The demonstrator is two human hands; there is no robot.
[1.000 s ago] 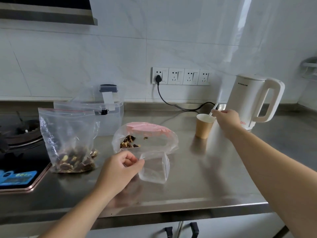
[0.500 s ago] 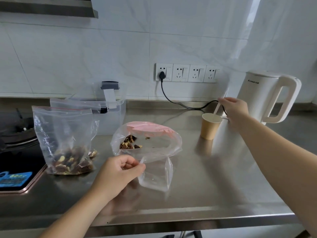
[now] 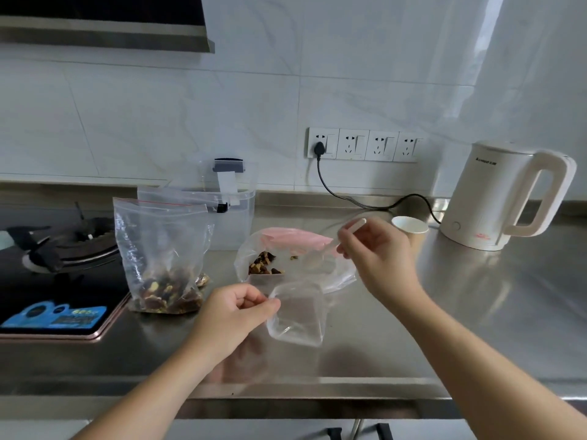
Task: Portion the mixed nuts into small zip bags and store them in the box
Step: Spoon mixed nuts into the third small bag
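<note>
**Q:** From the head camera, where does the bag you're filling lie?

**Me:** My left hand (image 3: 236, 308) pinches the rim of the small clear plastic zip bag (image 3: 297, 312) between thumb and curled fingers. The bag hangs just right of that hand, its mouth up and towards the wall, its bottom resting on the steel counter (image 3: 476, 312).

**Q:** And the nuts?

**Me:** Right behind the small bag's mouth: a loose clear bag with a pink strip (image 3: 295, 258), lying open on its side, with a little heap of brown mixed nuts (image 3: 262, 265) at its left. My right hand (image 3: 378, 258) is nearer it, hovering over its right edge.

**Q:** What's in that hand?

**Me:** A slim white plastic spoon (image 3: 351, 228), pinched in my fingertips. Its handle end points up and right, the shaft slanting down-left towards the heap. The bowl is hard to make out through the plastic.

**Q:** So the coming move?

**Me:** I'd guess a short scoop leftward, then down into the held bag. The clear lidded storage box (image 3: 235, 217) waits behind, by the tall zip bag of nuts (image 3: 162, 258).
</note>
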